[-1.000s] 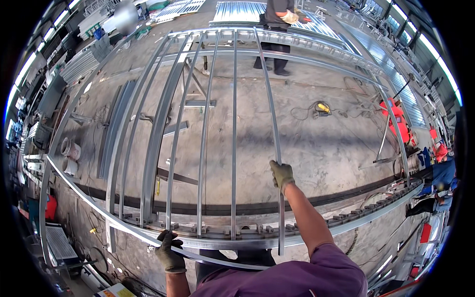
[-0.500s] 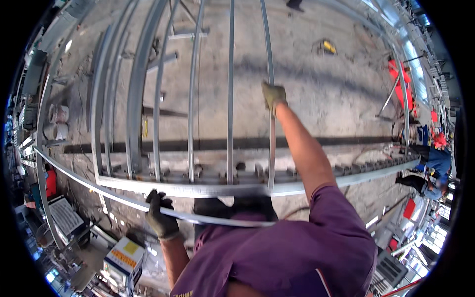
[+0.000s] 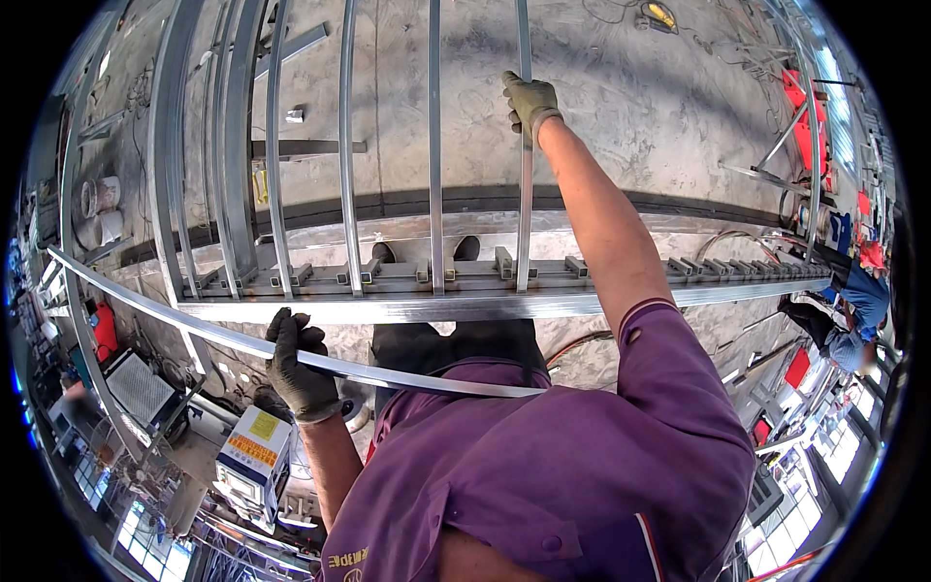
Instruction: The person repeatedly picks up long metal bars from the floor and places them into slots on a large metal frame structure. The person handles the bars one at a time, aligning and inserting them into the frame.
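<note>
My left hand (image 3: 303,371), in a dark glove, is closed around a long, thin metal tube (image 3: 427,381). The tube slants from the far left down to the front of my purple shirt. With the arm stretched ahead, my right hand (image 3: 532,101), in an olive glove, grips an upright-running metal bar (image 3: 525,213). That bar is one of several parallel bars joined to a long metal rail (image 3: 427,309) across my front. The loose tube lies nearer to me than the rail, and its right end is against my shirt.
Small metal blocks line a support beam (image 3: 621,272) beyond the rail. Buckets (image 3: 100,197) stand at the left, and a white machine (image 3: 254,456) at the lower left. On the floor ahead lies a yellow tool (image 3: 659,16). People (image 3: 853,310) are at the far right.
The frame and floor have shifted upward in the view, and my shoes now show beyond the rail. Both hands keep hold of the same tube and bar.
</note>
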A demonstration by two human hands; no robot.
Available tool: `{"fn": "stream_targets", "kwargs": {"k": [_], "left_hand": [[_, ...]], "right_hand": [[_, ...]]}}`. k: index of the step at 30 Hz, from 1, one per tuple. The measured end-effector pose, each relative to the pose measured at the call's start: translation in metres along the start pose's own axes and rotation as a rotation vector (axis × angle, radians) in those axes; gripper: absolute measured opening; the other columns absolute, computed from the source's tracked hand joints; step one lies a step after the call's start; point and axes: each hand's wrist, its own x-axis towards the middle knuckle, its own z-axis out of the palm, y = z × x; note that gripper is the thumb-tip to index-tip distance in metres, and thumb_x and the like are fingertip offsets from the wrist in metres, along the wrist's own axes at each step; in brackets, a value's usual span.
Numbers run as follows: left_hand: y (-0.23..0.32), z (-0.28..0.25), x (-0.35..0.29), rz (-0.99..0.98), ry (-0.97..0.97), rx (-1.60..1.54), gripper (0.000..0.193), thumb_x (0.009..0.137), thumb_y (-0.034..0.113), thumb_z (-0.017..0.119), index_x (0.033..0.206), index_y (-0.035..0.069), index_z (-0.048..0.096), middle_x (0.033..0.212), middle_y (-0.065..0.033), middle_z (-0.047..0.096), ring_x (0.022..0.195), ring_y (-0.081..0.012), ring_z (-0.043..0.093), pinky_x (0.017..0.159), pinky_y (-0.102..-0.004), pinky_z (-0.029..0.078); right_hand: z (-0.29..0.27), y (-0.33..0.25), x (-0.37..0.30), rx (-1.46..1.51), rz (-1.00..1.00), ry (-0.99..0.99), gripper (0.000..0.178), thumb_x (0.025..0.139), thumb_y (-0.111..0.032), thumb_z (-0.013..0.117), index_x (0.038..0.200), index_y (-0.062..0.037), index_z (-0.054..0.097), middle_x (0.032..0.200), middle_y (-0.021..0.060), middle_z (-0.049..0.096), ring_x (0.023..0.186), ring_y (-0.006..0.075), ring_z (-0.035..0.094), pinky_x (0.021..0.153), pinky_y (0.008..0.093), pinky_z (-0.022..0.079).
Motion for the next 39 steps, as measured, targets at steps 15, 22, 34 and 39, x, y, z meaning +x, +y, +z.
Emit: {"fn": "stream_targets", "kwargs": {"k": [15, 22, 34, 39], "left_hand": [[0.000, 0.044, 0.016, 0.125, -0.114, -0.065, 0.024, 0.101, 0.018, 0.068, 0.120, 0.004, 0.069, 0.091, -0.0093, 0.075, 0.068, -0.0148, 0.069, 0.053, -0.0232, 0.044], [-0.001, 0.129, 0.031, 0.142, -0.292, -0.076, 0.022, 0.099, 0.018, 0.070, 0.114, 0.003, 0.072, 0.088, -0.0076, 0.073, 0.072, -0.0161, 0.066, 0.065, -0.0276, 0.052], [-0.031, 0.221, -0.006, 0.800, -0.944, 0.766, 0.047, 0.093, 0.029, 0.077, 0.128, 0.001, 0.064, 0.119, -0.0176, 0.072, 0.107, -0.0282, 0.072, 0.086, -0.0366, 0.059], [-0.059, 0.093, 0.031, 0.846, -0.761, 1.099, 0.047, 0.090, 0.032, 0.077, 0.123, 0.001, 0.068, 0.120, -0.0225, 0.071, 0.108, -0.0359, 0.071, 0.091, -0.0441, 0.058]], "right_hand": [[-0.075, 0.031, -0.135, -0.732, -0.573, -0.038, 0.086, 0.096, -0.060, 0.065, 0.149, 0.0049, 0.046, 0.145, 0.0242, 0.059, 0.135, 0.0345, 0.058, 0.113, 0.0408, 0.047], [-0.160, 0.207, -0.315, -0.873, -0.461, -0.494, 0.055, 0.092, -0.048, 0.075, 0.128, -0.0077, 0.068, 0.115, 0.0163, 0.074, 0.107, 0.0341, 0.072, 0.091, 0.0415, 0.057], [-0.157, 0.235, -0.247, -0.296, -0.433, 0.191, 0.031, 0.092, -0.033, 0.079, 0.091, -0.0029, 0.070, 0.067, 0.0036, 0.065, 0.055, 0.0075, 0.057, 0.048, 0.0312, 0.045], [-0.172, 0.140, -0.225, -0.152, -0.287, 0.238, 0.045, 0.096, -0.043, 0.072, 0.080, -0.0016, 0.067, 0.056, 0.0065, 0.060, 0.045, 0.0178, 0.059, 0.043, 0.0359, 0.046]]}}
